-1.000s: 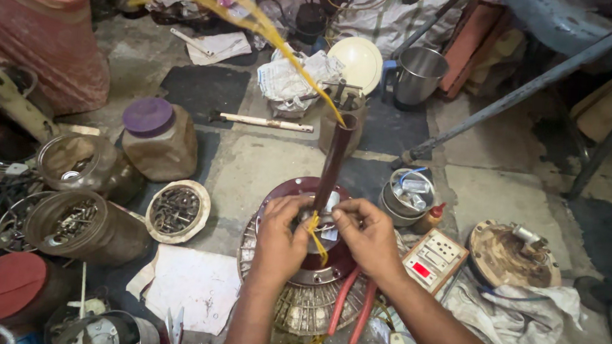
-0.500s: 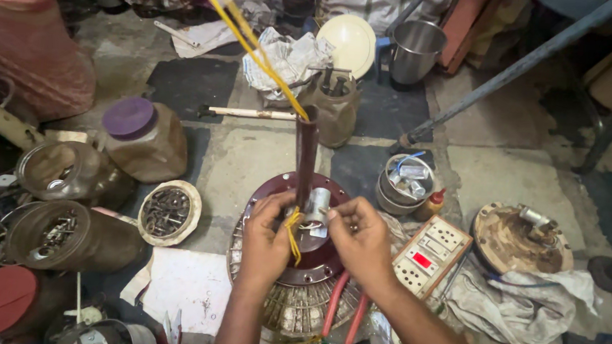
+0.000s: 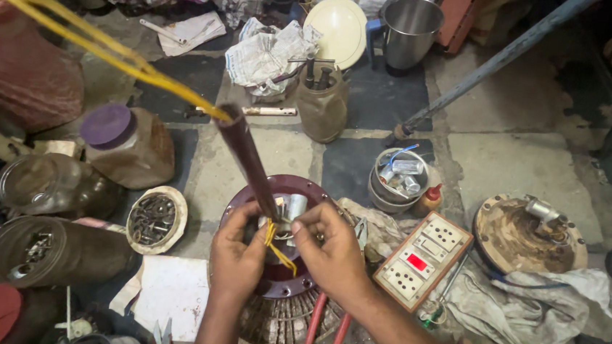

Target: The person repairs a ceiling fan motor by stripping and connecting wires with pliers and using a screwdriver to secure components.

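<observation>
A maroon fan motor housing (image 3: 304,190) sits on the floor in front of me, its winding core showing below my hands. From its middle a brown rod (image 3: 245,156) rises up and to the left. Yellow wires (image 3: 76,37) leave the rod's top toward the upper left. At the rod's base a short yellow wire loop (image 3: 279,250) hangs. My left hand (image 3: 237,257) holds the base of the rod at the shaft. My right hand (image 3: 332,250) pinches the yellow wires beside the metal shaft (image 3: 292,209).
Plastic jars of screws (image 3: 52,250) and a purple-lidded jar (image 3: 126,143) stand left. A lid of screws (image 3: 153,218) lies nearby. A switchboard (image 3: 423,260), a tin of parts (image 3: 396,179), another motor cover (image 3: 526,237) and a steel pot (image 3: 410,27) are right. Red-handled pliers (image 3: 326,326) lie below.
The view has shifted, so the rod now leans up and to the left instead of standing nearly upright. My hands stay at the shaft, fingers working the yellow wires.
</observation>
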